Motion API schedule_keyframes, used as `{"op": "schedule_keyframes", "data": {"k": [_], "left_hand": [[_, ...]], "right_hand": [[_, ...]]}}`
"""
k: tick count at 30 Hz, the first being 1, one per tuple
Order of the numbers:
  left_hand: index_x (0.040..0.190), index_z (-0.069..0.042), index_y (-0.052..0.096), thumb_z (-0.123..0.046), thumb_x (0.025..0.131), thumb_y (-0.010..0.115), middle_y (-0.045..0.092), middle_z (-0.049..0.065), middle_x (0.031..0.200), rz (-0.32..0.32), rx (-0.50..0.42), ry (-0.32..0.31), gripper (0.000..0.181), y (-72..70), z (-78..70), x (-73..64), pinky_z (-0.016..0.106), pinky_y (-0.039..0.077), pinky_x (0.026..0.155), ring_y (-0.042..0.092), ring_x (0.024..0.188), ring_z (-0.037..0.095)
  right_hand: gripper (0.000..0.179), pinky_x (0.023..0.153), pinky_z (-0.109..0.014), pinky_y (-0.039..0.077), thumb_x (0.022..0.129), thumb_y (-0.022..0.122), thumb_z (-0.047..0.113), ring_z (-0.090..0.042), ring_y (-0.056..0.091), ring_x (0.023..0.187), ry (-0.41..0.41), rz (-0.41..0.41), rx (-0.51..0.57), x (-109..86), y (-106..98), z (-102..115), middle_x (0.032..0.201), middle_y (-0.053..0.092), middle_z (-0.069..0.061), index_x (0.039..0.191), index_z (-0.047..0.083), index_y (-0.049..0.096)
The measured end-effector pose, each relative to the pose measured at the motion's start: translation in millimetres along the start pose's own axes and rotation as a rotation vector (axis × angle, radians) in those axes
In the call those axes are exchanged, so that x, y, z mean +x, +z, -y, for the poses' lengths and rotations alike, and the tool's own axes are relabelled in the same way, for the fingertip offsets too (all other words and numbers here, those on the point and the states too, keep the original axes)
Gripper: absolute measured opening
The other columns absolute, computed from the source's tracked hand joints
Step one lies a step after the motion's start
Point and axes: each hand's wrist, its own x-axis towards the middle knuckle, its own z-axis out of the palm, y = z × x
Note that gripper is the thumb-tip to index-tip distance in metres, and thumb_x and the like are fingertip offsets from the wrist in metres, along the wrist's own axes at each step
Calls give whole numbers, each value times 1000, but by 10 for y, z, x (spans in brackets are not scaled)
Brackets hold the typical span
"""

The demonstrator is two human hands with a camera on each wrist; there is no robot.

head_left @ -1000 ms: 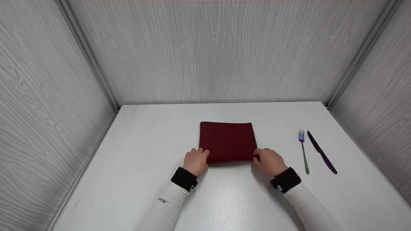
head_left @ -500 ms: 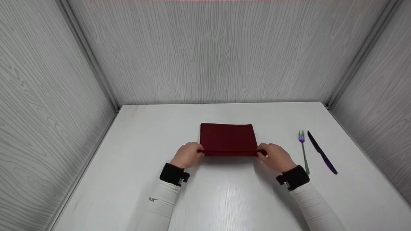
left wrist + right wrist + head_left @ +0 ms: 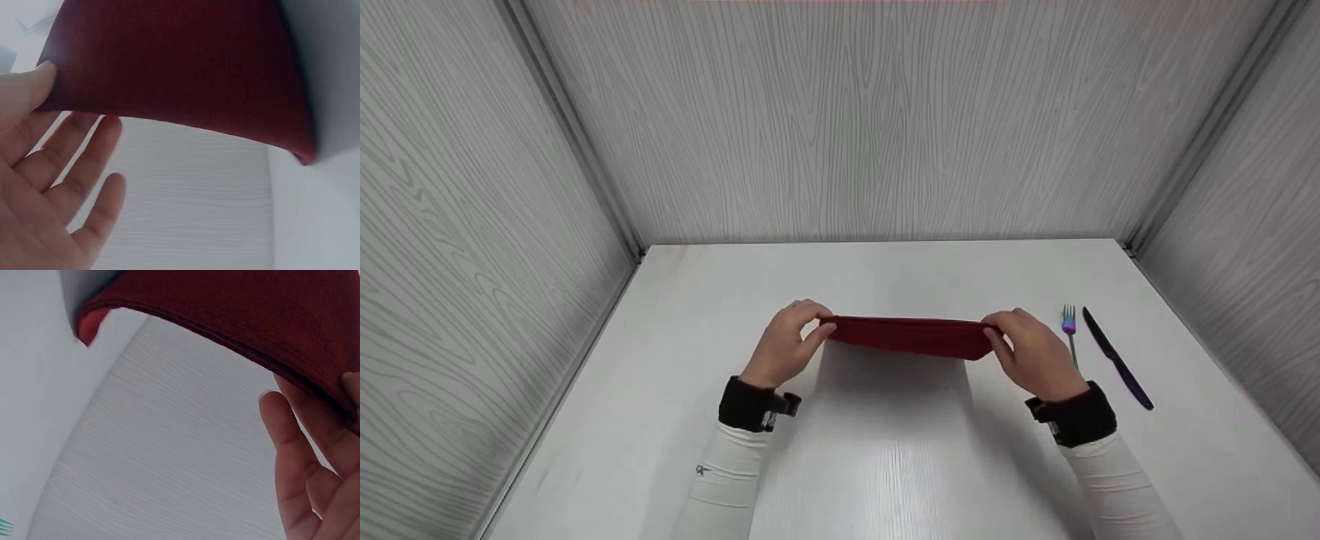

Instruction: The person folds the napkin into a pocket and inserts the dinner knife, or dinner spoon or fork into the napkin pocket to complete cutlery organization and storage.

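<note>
Over white surface (image 3: 896, 465), pinching red cloth (image 3: 907, 335) at both ends with nearly closed fingers (image 3: 107, 136) of left hand (image 3: 781, 346) and right hand (image 3: 1036, 358): match heights, tension gently!

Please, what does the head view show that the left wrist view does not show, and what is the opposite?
Only the head view: the right hand, the fork and the knife.
Only the left wrist view: the little finger of the left hand, apart from the red cloth.
Both: the red cloth, pinched by the left hand.
</note>
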Motion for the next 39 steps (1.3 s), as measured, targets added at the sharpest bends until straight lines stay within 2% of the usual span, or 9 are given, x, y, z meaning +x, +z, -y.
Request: {"op": "schedule_keyframes", "data": {"k": [5, 9, 12, 15, 18, 21, 27, 34, 39], "left_hand": [[104, -4, 73, -13, 103, 68, 76, 7, 96, -130, -57, 36, 11, -94, -255, 9, 45, 56, 89, 72, 94, 23], [103, -2, 72, -8, 103, 67, 77, 7, 92, -172, -154, 31, 8, -237, -508, 2, 39, 61, 85, 75, 88, 21], [103, -1, 72, -8, 104, 65, 74, 7, 85, -153, -217, -3, 10, -351, -674, 8, 31, 58, 77, 71, 78, 16], [104, 1, 71, -10, 107, 62, 70, 6, 79, -59, -299, -107, 15, -401, -707, 41, 26, 50, 70, 62, 69, 10], [105, 5, 70, -12, 108, 58, 68, 4, 77, 78, -390, -244, 21, -331, -523, 101, 24, 50, 69, 58, 68, 5], [106, 9, 70, -13, 109, 57, 67, 1, 79, 192, -450, -411, 26, -125, -172, 165, 24, 55, 68, 63, 68, 5], [113, 8, 72, -16, 108, 57, 63, 0, 81, 262, -344, -714, 29, 363, 499, 348, 23, 55, 63, 61, 63, 8], [121, 5, 73, -22, 109, 56, 67, 7, 89, 330, -115, -798, 34, 604, 826, 523, 30, 58, 74, 60, 72, 14], [123, 5, 72, -22, 109, 57, 74, 19, 116, 261, 39, -787, 34, 712, 899, 599, 40, 55, 98, 69, 103, 28]], "right_hand": [[7, 60, -34, 52, 97, 71, -1, -20, 61, 76, -60, -73, -13, 93, -309, 127, 88, 69, -12, 104, 0, 68], [10, 65, -22, 48, 95, 70, -8, -10, 59, 75, -45, -46, 138, 181, -645, 268, 87, 70, -5, 100, 1, 67], [14, 64, -18, 43, 96, 64, -12, -4, 53, 70, 8, -1, 321, 239, -865, 342, 80, 65, 2, 96, 2, 66], [17, 60, -21, 42, 103, 58, -8, -5, 49, 64, 124, 96, 477, 310, -941, 319, 74, 59, 5, 93, 4, 65], [19, 62, -24, 45, 109, 53, 4, -7, 51, 67, 276, 279, 577, 383, -800, 129, 75, 56, 6, 94, 5, 66], [23, 66, -27, 50, 111, 51, 13, -8, 57, 74, 393, 489, 598, 425, -448, -175, 82, 62, 3, 99, 2, 67], [30, 63, -27, 49, 110, 49, 18, -21, 65, 72, 520, 673, 514, 497, 377, -638, 80, 68, -4, 107, -3, 70], [35, 63, -24, 47, 110, 47, 19, -14, 59, 70, 604, 739, 407, 636, 831, -792, 85, 64, -6, 118, -8, 67], [36, 72, -33, 51, 110, 46, 18, -22, 62, 78, 612, 658, 319, 697, 1017, -800, 89, 66, -13, 118, -9, 67]]}}
